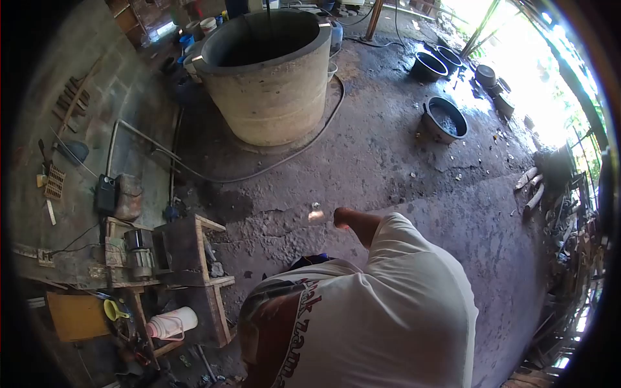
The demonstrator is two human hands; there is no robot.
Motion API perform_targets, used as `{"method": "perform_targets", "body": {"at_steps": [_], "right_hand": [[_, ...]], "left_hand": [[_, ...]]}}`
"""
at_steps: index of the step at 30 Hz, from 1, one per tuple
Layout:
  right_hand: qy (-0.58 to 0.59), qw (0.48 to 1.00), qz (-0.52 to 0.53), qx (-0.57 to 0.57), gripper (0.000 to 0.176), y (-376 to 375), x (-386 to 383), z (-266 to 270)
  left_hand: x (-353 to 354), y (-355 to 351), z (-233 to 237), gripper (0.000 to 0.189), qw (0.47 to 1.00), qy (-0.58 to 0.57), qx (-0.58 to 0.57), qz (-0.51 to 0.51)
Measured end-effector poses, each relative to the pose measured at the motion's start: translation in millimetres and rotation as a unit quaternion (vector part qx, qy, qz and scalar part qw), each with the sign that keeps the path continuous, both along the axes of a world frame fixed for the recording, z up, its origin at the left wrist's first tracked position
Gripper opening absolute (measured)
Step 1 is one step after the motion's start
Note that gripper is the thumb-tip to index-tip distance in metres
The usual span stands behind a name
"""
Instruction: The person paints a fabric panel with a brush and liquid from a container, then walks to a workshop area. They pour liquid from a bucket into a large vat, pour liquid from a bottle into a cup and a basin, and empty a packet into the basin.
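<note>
One bare hand (341, 218), which looks like my right hand, shows small at the end of a forearm reaching out from a white printed shirt (414, 291). Its fingers are too small and dark to make out, and nothing can be recognised in it. Just left of it, a small bright patch (315, 213) lies on the rough floor. No part of my left hand shows; the shirt fills the lower middle of the view.
A large round concrete tank (275, 97) stands ahead, with a hose (284, 163) curving around its base. Dark basins (444, 123) sit at the upper right. At the lower left, a wooden stand (210, 278) is beside a pink-and-white flask (174, 322). Firewood (534, 194) lies at right.
</note>
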State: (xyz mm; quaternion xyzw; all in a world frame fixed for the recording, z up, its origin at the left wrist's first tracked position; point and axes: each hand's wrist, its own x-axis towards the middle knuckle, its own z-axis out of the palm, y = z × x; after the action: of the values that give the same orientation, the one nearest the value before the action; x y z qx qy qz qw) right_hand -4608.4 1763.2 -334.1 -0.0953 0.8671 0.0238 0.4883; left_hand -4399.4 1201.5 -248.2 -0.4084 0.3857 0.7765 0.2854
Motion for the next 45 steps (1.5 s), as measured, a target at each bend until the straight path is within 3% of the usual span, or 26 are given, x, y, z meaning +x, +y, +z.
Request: {"method": "perform_targets", "body": {"at_steps": [3, 5, 6, 8, 9, 11, 16, 18, 22, 24, 26, 28, 30, 31, 33, 36, 39, 40, 41, 43, 44, 45], "right_hand": [[0.074, 0.997, -0.002, -0.012, 0.031, -17, -19, -9], [-0.002, 0.991, -0.129, 0.029, 0.030, -44, -35, 32], [-0.006, 0.991, -0.127, 0.029, 0.030, -52, -36, 44], [0.025, 0.999, 0.046, 0.009, 0.028, -66, -33, 59], [0.022, 0.999, 0.041, 0.008, 0.028, -73, -30, 62], [0.061, 0.955, 0.289, 0.014, 0.024, -87, -15, 71], [0.115, 0.972, 0.205, -0.003, 0.028, -92, 60, 80], [0.080, 0.973, 0.218, -0.007, 0.027, -82, 93, 64], [0.022, 0.983, 0.180, 0.000, 0.021, -51, 160, 92], [0.050, 0.996, 0.075, -0.003, 0.015, -26, 202, 70], [0.026, 0.991, -0.132, -0.003, 0.015, 1, 248, 26], [-0.036, 0.926, -0.374, -0.010, 0.017, 6, 278, 43], [-0.071, 0.865, -0.496, 0.019, 0.020, 10, 294, 54], [-0.068, 0.865, -0.496, 0.017, 0.020, 16, 303, 53], [-0.058, 0.815, -0.575, -0.037, 0.023, 33, 315, 48], [-0.013, 0.785, -0.616, -0.065, 0.027, 58, 307, 81], [0.018, 0.801, -0.593, -0.080, 0.027, 116, 299, 62], [0.068, 0.751, -0.648, -0.106, 0.026, 129, 294, 84], [0.065, 0.754, -0.643, -0.113, 0.026, 143, 292, 77], [0.115, 0.643, -0.747, -0.124, 0.023, 186, 297, 63], [0.090, 0.858, -0.494, -0.107, 0.026, 233, 330, -43], [0.151, 0.966, -0.198, -0.069, 0.029, 278, 359, -140]], "left_hand": [[-3, -7, 3, 0.057, 1.000, -0.004, -0.008, -0.005], [-2, -13, 6, 0.058, 1.000, -0.005, -0.011, -0.008], [0, -17, 5, 0.058, 1.000, -0.006, -0.011, -0.009], [0, -23, 2, 0.058, 1.000, -0.006, -0.010, -0.018], [0, -27, 0, 0.059, 1.000, -0.003, -0.010, -0.025], [-4, -34, -1, 0.059, 0.999, -0.004, -0.007, -0.038], [-23, -49, -6, 0.060, 0.996, -0.002, 0.012, -0.091], [-31, -50, -11, 0.060, 0.993, -0.008, 0.021, -0.118], [-54, -47, -19, 0.061, 0.985, -0.007, 0.035, -0.168], [-67, -36, -19, 0.061, 0.980, -0.006, 0.042, -0.194], [-79, -18, -18, 0.062, 0.974, -0.007, 0.051, -0.218], [-93, 6, -19, 0.062, 0.967, -0.004, 0.062, -0.247], [-109, 35, -19, 0.063, 0.959, -0.002, 0.073, -0.275], [-118, 52, -18, 0.063, 0.955, -0.001, 0.078, -0.287], [-139, 94, -20, 0.063, 0.944, 0.003, 0.091, -0.317], [-171, 169, -24, 0.064, 0.926, 0.010, 0.104, -0.362], [-202, 244, -30, 0.064, 0.910, 0.020, 0.116, -0.397], [-212, 264, -32, 0.065, 0.906, 0.026, 0.117, -0.406], [-222, 283, -37, 0.065, 0.902, 0.032, 0.120, -0.413], [-244, 318, -37, 0.065, 0.896, 0.051, 0.122, -0.424], [-254, 334, -37, 0.065, 0.892, 0.059, 0.131, -0.430], [-265, 346, -34, 0.066, 0.888, 0.067, 0.141, -0.432]]}}
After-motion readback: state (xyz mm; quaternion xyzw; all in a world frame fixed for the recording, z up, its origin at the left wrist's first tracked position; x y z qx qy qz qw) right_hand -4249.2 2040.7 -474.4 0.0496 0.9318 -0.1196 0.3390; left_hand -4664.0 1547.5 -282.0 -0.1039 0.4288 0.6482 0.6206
